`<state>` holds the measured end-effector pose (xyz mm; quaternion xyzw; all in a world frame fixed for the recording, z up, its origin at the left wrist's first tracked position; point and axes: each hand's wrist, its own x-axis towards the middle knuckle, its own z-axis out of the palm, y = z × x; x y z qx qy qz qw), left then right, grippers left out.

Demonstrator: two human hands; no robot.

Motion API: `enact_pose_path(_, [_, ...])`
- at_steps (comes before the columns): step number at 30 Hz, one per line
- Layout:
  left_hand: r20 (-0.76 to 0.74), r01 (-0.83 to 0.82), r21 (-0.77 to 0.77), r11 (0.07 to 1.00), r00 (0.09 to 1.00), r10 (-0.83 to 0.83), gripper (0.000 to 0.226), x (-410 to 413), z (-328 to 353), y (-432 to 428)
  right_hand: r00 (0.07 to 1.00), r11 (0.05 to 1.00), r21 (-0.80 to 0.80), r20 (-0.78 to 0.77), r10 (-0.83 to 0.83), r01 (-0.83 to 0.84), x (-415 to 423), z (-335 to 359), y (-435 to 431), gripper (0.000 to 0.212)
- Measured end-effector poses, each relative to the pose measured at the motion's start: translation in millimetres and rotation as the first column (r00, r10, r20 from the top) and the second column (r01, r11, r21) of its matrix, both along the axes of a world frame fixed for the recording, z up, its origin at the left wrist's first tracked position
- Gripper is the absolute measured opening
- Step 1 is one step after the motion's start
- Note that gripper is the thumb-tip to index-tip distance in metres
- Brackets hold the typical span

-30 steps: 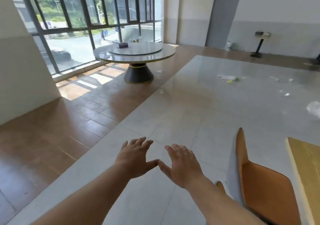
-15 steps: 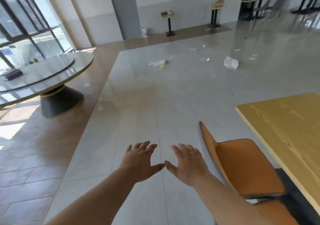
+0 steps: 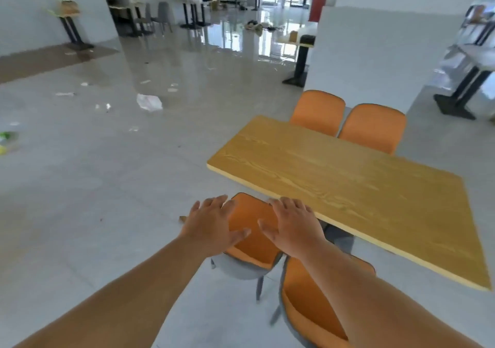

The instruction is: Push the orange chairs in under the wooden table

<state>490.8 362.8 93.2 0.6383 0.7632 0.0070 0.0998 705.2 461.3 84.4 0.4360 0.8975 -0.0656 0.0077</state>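
— Orange chairs: where are they?
— One [image 3: 308, 305] sits nearest, under the right forearm. A second [image 3: 253, 236], orange with a grey shell, stands at the wooden surface's [image 3: 348, 187] near edge. Two more [image 3: 318, 110] [image 3: 373, 127] are tucked in opposite.
— Fingers?
— Left hand [image 3: 214, 224] and right hand [image 3: 293, 226] spread wide over its backrest; contact unclear.
— Writing?
— None legible.

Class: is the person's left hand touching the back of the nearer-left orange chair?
Cannot tell. In the head view the left hand overlaps the orange chair, fingers spread, but neither contact nor a gap shows.
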Motion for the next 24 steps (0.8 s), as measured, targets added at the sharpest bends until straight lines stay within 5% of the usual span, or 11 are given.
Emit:
enact_pose_path(5, [0.006,0.265,-0.045,0.963,0.964,-0.265,0.094,6,-16,20,0.953,0.953,-0.027,0.002,-0.302,0.302,29,-3,-49,0.088])
enact_pose_path(13, [0.052,0.468,-0.152,0.871,0.884,-0.465,0.095,61,-102,14,0.881,0.877,-0.088,0.057,-0.47,0.473,77,-73,-101,0.072])
enact_pose_path(24, [-0.067,0.379,-0.35,0.857,0.902,-0.426,0.094,33,-221,66,0.846,0.783,-0.319,0.213,-0.489,0.534,95,-204,-120,0.078])
